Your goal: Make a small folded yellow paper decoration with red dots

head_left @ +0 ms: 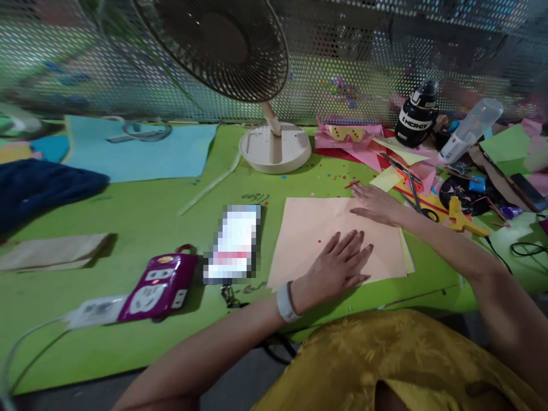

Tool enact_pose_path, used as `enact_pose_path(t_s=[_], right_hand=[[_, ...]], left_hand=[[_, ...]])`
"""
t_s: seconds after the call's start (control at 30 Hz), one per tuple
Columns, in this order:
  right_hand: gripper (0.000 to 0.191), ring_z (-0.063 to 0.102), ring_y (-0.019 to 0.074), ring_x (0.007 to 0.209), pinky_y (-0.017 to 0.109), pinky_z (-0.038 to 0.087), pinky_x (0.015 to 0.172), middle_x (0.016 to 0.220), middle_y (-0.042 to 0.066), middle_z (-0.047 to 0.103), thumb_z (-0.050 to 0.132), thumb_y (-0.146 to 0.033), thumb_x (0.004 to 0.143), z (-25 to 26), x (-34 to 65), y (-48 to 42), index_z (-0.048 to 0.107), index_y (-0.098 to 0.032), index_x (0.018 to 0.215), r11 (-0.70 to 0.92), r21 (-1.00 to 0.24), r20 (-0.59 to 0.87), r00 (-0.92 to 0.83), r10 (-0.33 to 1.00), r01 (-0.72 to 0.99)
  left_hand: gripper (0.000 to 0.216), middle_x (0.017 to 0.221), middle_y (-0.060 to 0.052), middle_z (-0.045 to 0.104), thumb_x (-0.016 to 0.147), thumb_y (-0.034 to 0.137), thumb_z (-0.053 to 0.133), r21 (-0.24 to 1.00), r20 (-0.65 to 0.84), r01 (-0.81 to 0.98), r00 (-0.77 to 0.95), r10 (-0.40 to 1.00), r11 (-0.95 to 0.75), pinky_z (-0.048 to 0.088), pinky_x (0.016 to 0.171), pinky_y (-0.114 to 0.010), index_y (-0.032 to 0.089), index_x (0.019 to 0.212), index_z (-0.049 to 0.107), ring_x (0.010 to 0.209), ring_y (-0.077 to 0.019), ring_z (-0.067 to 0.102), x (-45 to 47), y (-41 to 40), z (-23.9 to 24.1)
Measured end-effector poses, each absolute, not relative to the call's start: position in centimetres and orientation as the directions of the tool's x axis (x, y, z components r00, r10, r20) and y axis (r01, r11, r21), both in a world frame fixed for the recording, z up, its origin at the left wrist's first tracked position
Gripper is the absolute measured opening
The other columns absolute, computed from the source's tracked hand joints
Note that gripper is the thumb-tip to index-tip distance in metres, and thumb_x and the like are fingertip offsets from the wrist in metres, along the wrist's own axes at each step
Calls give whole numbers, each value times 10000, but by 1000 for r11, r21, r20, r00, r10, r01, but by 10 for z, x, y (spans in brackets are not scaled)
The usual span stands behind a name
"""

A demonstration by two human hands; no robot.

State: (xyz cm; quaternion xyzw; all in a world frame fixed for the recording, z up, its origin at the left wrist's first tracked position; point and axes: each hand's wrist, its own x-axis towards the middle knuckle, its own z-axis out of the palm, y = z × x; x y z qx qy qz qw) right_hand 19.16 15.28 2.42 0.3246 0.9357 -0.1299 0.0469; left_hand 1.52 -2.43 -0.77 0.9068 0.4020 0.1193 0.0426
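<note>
Green felt-like tabletop (141, 217) spans your whole view, matte and flat, flecked with tiny red scraps near the middle. Perforated metal screen (363, 63) backs it, shiny, evenly holed. Round cream desk fan with wire-mesh head (226, 43) stands on a disc-shaped plastic base at the table's far edge. Light blue paper sheet (141, 151) lies flat at far left, its edge cut unevenly.

Peach-coloured square paper sheet (312, 234) lies flat before you, centre-right, smooth and uncreased, a pale yellow sheet peeking out under its right edge. A few red specks sit on it.

Magenta plastic power strip (160, 285) lies left of it, glossy, rounded. Black bottle with white lettering (417, 117) stands at far right amid loose pink and yellow paper scraps.

Your left hand (340, 265) rests palm-down on the sheet's near edge, fingers spread and straight, a pale band on the wrist. Your right hand (374, 204) lies flat on the sheet's far right corner, fingers extended and pointing left, gripping nothing; forearm runs in from the right.
</note>
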Motion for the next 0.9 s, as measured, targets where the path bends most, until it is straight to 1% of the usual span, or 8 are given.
enact_pose_path(t_s=[0.17, 0.23, 0.33, 0.4, 0.53, 0.63, 0.73, 0.9], right_hand=[[889, 130, 260, 1520, 465, 158, 1241, 1630, 149, 158, 171, -719, 933, 20, 190, 152, 222, -90, 1558, 736, -287, -94, -782, 616, 614], [918, 122, 255, 1522, 446, 154, 1245, 1633, 146, 147, 162, -748, 914, 19, 199, 142, 222, -99, 1561, 724, -302, -114, -778, 618, 620], [1009, 126, 305, 1517, 459, 125, 1247, 1612, 227, 166, 169, -773, 893, 16, 214, 132, 259, 6, 1529, 668, -238, -159, -706, 690, 706], [1061, 126, 350, 1511, 495, 119, 1241, 1595, 278, 174, 177, -786, 881, 13, 220, 133, 259, 67, 1508, 597, -190, -144, -624, 768, 779], [1102, 93, 371, 1511, 528, 150, 1224, 1603, 280, 132, 180, -810, 862, 8, 215, 150, 190, 71, 1524, 488, -182, -121, -512, 850, 854], [1114, 49, 364, 1515, 494, 107, 1235, 1606, 289, 75, 180, -801, 867, 4, 194, 163, 148, 103, 1518, 457, -177, -127, -480, 868, 872], [1080, 37, 334, 1521, 461, 68, 1242, 1617, 260, 62, 168, -782, 880, 3, 163, 171, 137, 79, 1530, 515, -226, -133, -550, 825, 827], [970, 55, 301, 1525, 503, 120, 1237, 1643, 149, 85, 167, -769, 893, 12, 141, 168, 87, -91, 1582, 586, -414, -122, -680, 723, 697]], left_hand=[[623, 1600, -157, 297, 990, 521, 407, 198, 183, 717, 643, 744, -668, 134, 1193, -503, 211, 1526, 340, 1483, -319, 250, 16, -24, -9], [623, 1605, -152, 289, 989, 514, 418, 203, 192, 717, 638, 746, -666, 132, 1193, -504, 215, 1528, 336, 1487, -317, 240, 16, -25, -9], [621, 1600, -160, 297, 986, 509, 428, 203, 198, 717, 637, 745, -667, 137, 1190, -512, 211, 1525, 345, 1484, -323, 245, 17, -25, -9], [620, 1595, -161, 308, 986, 512, 426, 207, 196, 718, 635, 747, -665, 144, 1189, -516, 213, 1523, 349, 1479, -323, 258, 17, -25, -9], [617, 1596, -155, 310, 984, 511, 429, 211, 206, 717, 632, 747, -665, 149, 1190, -515, 218, 1521, 351, 1481, -319, 257, 17, -25, -10], [619, 1595, -161, 307, 983, 521, 424, 205, 204, 717, 634, 746, -666, 151, 1188, -521, 211, 1515, 362, 1480, -325, 257, 17, -24, -10], [605, 1597, -160, 302, 988, 515, 415, 199, 197, 716, 640, 743, -670, 154, 1188, -519, 208, 1508, 376, 1483, -325, 251, 17, -24, -8], [610, 1596, -154, 306, 992, 529, 392, 202, 190, 713, 644, 741, -671, 150, 1193, -511, 215, 1514, 363, 1487, -311, 247, 17, -23, -6]])
